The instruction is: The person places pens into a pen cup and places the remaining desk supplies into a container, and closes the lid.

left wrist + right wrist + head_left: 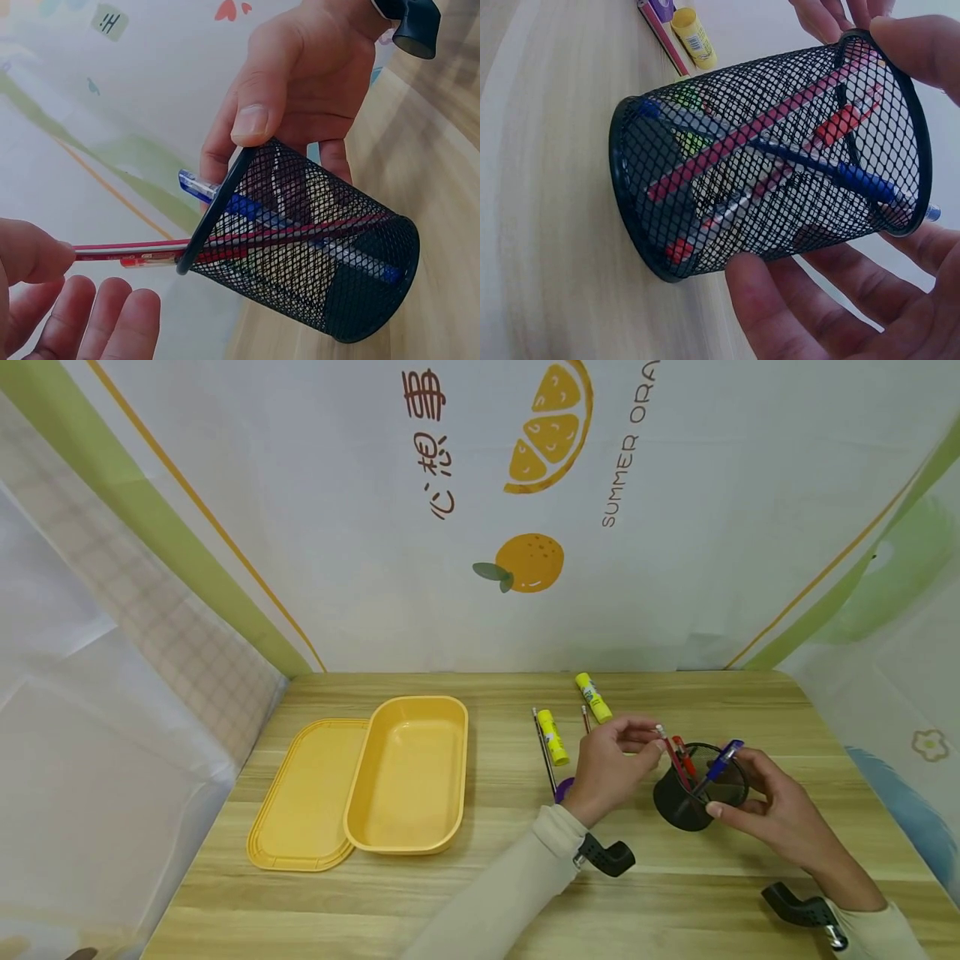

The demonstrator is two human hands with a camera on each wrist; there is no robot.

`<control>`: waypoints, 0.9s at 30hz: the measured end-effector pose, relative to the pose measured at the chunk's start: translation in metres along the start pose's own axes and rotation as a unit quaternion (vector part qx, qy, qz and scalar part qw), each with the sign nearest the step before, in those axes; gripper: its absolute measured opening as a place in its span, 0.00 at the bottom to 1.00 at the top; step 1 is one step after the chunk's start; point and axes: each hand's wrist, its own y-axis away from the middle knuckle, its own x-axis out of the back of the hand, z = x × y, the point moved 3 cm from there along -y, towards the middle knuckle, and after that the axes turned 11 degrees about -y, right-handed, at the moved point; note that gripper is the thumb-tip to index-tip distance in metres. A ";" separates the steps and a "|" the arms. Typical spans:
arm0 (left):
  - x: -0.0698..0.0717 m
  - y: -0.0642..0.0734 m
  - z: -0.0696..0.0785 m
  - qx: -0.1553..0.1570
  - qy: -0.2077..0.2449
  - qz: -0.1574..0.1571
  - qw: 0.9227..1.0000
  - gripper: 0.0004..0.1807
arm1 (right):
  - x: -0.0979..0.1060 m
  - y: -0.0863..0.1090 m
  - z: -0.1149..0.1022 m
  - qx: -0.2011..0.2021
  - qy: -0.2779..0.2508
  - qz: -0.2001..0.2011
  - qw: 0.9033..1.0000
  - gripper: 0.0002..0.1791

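A black mesh pen cup (pixel 678 812) stands tilted over the right side of the table. My right hand (pixel 783 810) grips it, thumb at the rim and fingers around its side. Inside lean a blue pen (pixel 722 763), a red pen (pixel 838 124) and a red pencil (pixel 677 762). My left hand (pixel 609 770) pinches the pencil's upper end between thumb and forefinger, just outside the rim. Its other fingers are loosely bent in the left wrist view. The pencil's lower part is still within the cup, visible through the mesh.
A yellow box (pixel 406 847) lies left of centre, overlapping its yellow lid (pixel 300 814). Two glue sticks (pixel 553 737), a dark pencil (pixel 544 750) and another pencil (pixel 586 719) lie beyond my left hand. A purple object (pixel 564 789) is partly hidden by that hand.
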 end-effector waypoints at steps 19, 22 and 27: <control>0.019 0.002 -0.002 0.009 0.054 0.008 0.998 0.12 | 0.000 0.001 0.000 -0.009 0.007 0.003 1.000 0.41; 0.024 0.004 0.000 0.003 0.047 0.015 0.999 0.12 | 0.000 0.001 0.000 -0.008 0.007 0.004 1.000 0.41; 0.035 0.006 0.001 0.001 0.019 0.027 0.999 0.13 | 0.000 0.001 0.000 -0.003 0.008 0.004 1.000 0.41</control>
